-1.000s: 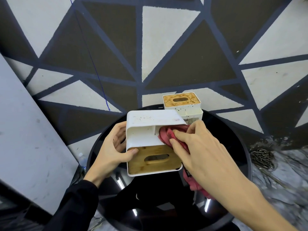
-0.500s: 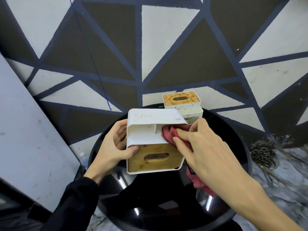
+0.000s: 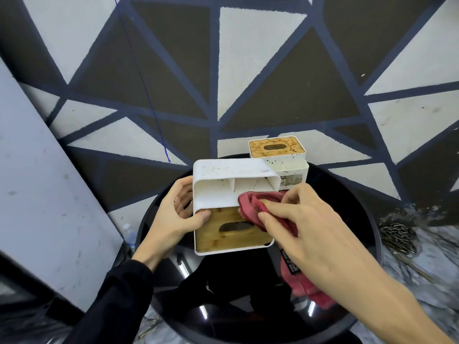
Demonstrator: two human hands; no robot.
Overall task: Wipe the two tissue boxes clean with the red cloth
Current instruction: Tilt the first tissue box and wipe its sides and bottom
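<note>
- Tissue box [image 3: 218, 194], the near one, white with a wooden lid, is tipped on its side above the round black bench [image 3: 347, 207], its lid with the oval slot facing the camera.
- Left hand [image 3: 171, 219] grips that box at its left end, thumb curled onto the wooden lid, fingers wrapped behind the white side.
- Right hand [image 3: 305, 224] pinches the red cloth [image 3: 255, 204] and presses it against the box right where the white wall meets the wood.
- The rest of the cloth hangs down under the right wrist, a black label showing on it.
- Second tissue box [image 3: 280, 157] stands upright at the far edge of the bench, just behind the tipped one, with dark specks on its white side.
- Behind it all, a wall [image 3: 248, 70] painted in grey and white triangles; a chain [image 3: 397, 237] lies on the floor to the right.
</note>
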